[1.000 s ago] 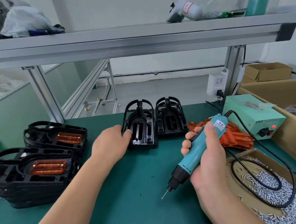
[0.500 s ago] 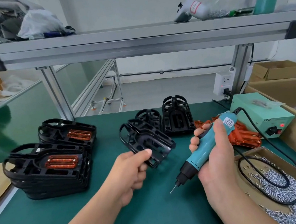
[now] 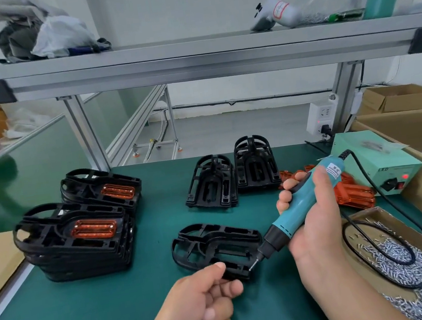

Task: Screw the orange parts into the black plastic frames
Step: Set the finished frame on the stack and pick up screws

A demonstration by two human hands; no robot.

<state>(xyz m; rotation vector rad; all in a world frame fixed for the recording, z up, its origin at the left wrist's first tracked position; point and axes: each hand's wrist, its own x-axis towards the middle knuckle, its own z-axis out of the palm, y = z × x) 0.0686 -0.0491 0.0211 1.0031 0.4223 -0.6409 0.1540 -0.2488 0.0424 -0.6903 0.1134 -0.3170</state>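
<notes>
Pinching the near right corner of a black frame (image 3: 216, 247) between thumb and curled fingers with the left hand (image 3: 204, 303), low in the centre of the picture. Lying flat on the green mat (image 3: 116, 306), long axis left to right, rounded loop toward the left, no orange insert seated in it. Wrapped fully round a teal screwdriver (image 3: 299, 207) with the right hand (image 3: 313, 229), just right of the frame, bit slanting down and left to the frame's near right edge; cannot tell whether touching. Up and to the right of the frame, behind the right hand: the pile of orange parts (image 3: 353, 192), in front of the green power box (image 3: 366, 163). Nearer to the right hand than to the left, yet busy with the tool, so probably a reach across with the left or a regrip. Largely hidden behind fist and screwdriver, that pile; number unclear. Covered by the thumb, the pinched corner. Too small to tell: any screw on the bit. Cut off at the lower right edge: the cardboard box of screws (image 3: 406, 268).
</notes>
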